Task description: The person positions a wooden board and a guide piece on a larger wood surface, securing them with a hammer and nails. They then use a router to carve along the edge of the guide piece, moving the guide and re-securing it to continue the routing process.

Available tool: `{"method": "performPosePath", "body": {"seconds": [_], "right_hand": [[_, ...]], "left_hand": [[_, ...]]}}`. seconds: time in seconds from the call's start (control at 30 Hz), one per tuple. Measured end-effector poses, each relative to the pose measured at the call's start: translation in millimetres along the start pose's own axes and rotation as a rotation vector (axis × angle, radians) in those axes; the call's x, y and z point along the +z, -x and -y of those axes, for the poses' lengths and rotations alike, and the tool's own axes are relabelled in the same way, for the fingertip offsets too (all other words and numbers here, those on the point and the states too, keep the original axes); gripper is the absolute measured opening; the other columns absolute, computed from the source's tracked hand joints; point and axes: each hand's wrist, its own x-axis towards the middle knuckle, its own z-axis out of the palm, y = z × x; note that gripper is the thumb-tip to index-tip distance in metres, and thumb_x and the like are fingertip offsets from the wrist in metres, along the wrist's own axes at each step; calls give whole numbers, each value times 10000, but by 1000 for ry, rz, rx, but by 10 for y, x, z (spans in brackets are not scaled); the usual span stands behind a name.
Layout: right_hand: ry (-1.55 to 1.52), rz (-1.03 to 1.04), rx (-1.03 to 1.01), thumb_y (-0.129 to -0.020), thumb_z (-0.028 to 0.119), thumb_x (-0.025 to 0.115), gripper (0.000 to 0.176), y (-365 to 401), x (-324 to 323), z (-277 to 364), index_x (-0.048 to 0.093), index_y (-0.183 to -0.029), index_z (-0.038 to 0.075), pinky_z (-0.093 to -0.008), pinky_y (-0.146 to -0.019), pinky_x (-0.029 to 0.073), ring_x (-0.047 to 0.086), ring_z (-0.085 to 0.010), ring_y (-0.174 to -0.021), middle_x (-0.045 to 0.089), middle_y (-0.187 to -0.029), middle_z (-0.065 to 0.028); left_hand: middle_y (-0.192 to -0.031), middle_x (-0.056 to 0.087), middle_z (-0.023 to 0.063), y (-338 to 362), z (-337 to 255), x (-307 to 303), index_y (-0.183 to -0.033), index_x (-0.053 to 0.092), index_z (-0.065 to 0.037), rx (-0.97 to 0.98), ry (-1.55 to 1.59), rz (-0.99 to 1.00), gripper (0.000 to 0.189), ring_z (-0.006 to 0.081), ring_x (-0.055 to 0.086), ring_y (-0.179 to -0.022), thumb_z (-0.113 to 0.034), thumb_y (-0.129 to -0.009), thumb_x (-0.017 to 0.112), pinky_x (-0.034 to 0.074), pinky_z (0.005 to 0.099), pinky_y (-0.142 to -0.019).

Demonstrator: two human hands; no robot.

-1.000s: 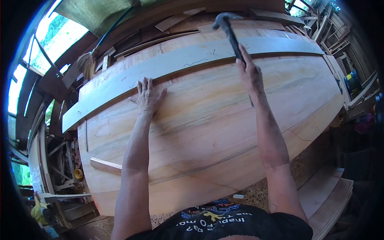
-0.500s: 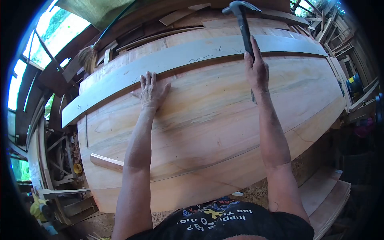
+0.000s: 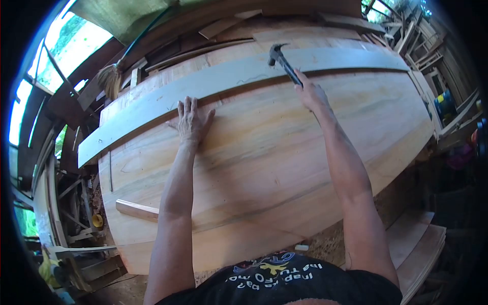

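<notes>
A claw hammer (image 3: 285, 64) is in my right hand (image 3: 311, 95), its head low over the long pale board (image 3: 168, 95). Whether the head touches the board I cannot tell. My left hand (image 3: 191, 122) lies with fingers spread, its fingertips at the front edge of that board and its palm over the wide wooden panel (image 3: 264, 152). The pale board runs across the upper part of the panel. A short wooden strip (image 3: 137, 209) rests on the panel at the lower left, partly behind my left forearm.
A broom (image 3: 111, 79) stands at the back left. Scrap wood surrounds the panel's far side. Stacked thin sheets (image 3: 422, 254) lie at the lower right, and a small white piece (image 3: 301, 247) is near my shirt. A yellow ring-shaped item (image 3: 97, 220) sits at the left.
The hammer has come down and to the left, from raised upright to tilted low over the pale board. My right hand has moved slightly left; my left hand stays nearly in place.
</notes>
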Motion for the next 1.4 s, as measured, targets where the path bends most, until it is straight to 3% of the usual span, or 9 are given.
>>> {"method": "performPosePath", "body": {"seconds": [0.37, 0.6, 0.77, 0.87, 1.07, 1.17, 1.23, 1.3, 1.4], "right_hand": [[201, 68, -395, -888, 342, 613, 482, -238, 368, 1105, 533, -1362, 372, -448, -864, 535, 661, -295, -1046, 689, -1134, -112], [98, -446, -628, -816, 285, 694, 376, -874, 1020, 1429, 682, -1191, 268, -452, -951, 457, 632, -255, -1073, 695, -1086, -81], [-318, -593, -793, -841, 117, 666, 191, 255, 953, 1096, 673, -1028, 80, -458, -816, 465, 606, -304, -951, 641, -968, -94], [-281, -486, -609, -851, 129, 699, 262, 1360, 907, 401, 679, -1112, 116, -437, -978, 435, 571, -329, -1163, 649, -1176, -100], [17, -522, -154, -860, 217, 703, 276, 2907, 832, -819, 683, -1121, 128, -461, -1084, 380, 522, -292, -1256, 616, -1260, -70], [-86, -544, -169, -855, 202, 683, 206, 2989, 815, -841, 677, -1053, 145, -471, -1120, 328, 506, -301, -1258, 602, -1250, -66], [-117, -563, -152, -851, 204, 683, 174, 3006, 807, -828, 674, -1014, 146, -479, -1121, 323, 503, -296, -1260, 604, -1235, -69], [-138, -568, -159, -848, 209, 684, 153, 2980, 801, -837, 673, -989, 151, -483, -1120, 321, 503, -291, -1258, 605, -1224, -72], [-147, -561, -178, -848, 220, 688, 137, 2997, 783, -869, 675, -972, 162, -483, -1113, 322, 508, -283, -1251, 607, -1207, -71]], "left_hand": [[-1638, 127, 111, -23, 36, 128, -1552, 217, -131, -59, 106, -144, 969, 328, 77, -1512, -684, -839, 569, 100, 802, -1026], [-1635, 134, 119, -74, 107, 243, -1557, 191, -137, -40, 74, -160, 976, 339, 85, -1508, -691, -842, 558, 140, 810, -1005], [-1632, 153, 116, -89, 97, 253, -1558, 190, -164, -34, 1, -113, 935, 347, 123, -1501, -703, -864, 511, 138, 825, -987], [-1634, 146, 116, -74, 115, 189, -1553, 211, -181, -34, 61, -84, 913, 344, 120, -1501, -706, -866, 508, 122, 825, -990], [-1636, 128, 123, -45, 216, 186, -1552, 217, -217, 47, 180, -62, 887, 335, 143, -1497, -700, -870, 510, 83, 837, -981], [-1524, 368, 192, 34, 736, 40, -1444, 437, -68, 468, 336, -59, 674, 401, 248, -1439, -467, -927, 604, 216, 503, -1176], [-1503, 386, 220, 488, 1159, -115, -1437, 452, -74, 268, 166, -134, 640, 429, 231, -1434, -443, -935, 603, 202, 570, -1157], [-1523, 351, 234, 1033, 1696, -254, -1469, 426, -117, -90, 47, 80, 693, 425, 118, -1468, -557, -942, 522, 156, 589, -1163], [-1441, 461, 245, 1928, 2241, -225, -1366, 537, -101, -66, -339, 71, 572, 444, 393, -1352, -509, -969, 478, 255, 594, -1123]]}}
